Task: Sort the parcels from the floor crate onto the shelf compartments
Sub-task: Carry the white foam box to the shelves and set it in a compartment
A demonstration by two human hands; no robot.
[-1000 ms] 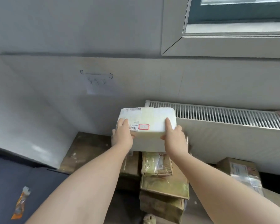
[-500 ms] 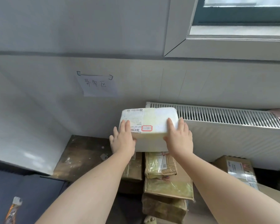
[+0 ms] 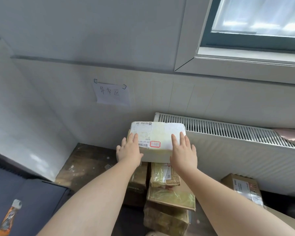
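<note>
Far left and low down, an orange packet (image 3: 8,217) lies on a dark surface, out of play. Up on the wall there's a handwritten paper sign (image 3: 111,94), and right under it is the action.

The left grip (image 3: 129,149) comes in flat, fingers straight and spread, tips lying on the shipping label at the left end of the white parcel (image 3: 160,132), thumb hanging off the near-left corner. Nothing is curled round it; it's a press, not a pinch.

The parcel sits on top of a stack of brown parcels (image 3: 169,186), long axis running left to right along the wall. A red-bordered sticker (image 3: 155,144) shows on its near edge, between the two hands.

The right grip (image 3: 183,150) mirrors the left: palm down, fingers straight, covering the near-right corner. Both are on the near side and equally close, so the parcel lies just beyond them, toward the wall. My read is that any nudge goes straight away from the person, or both simply lift off.

The parcel's right end is just in front of the radiator (image 3: 237,132). Lower right, a cardboard box (image 3: 243,188) waits.
</note>
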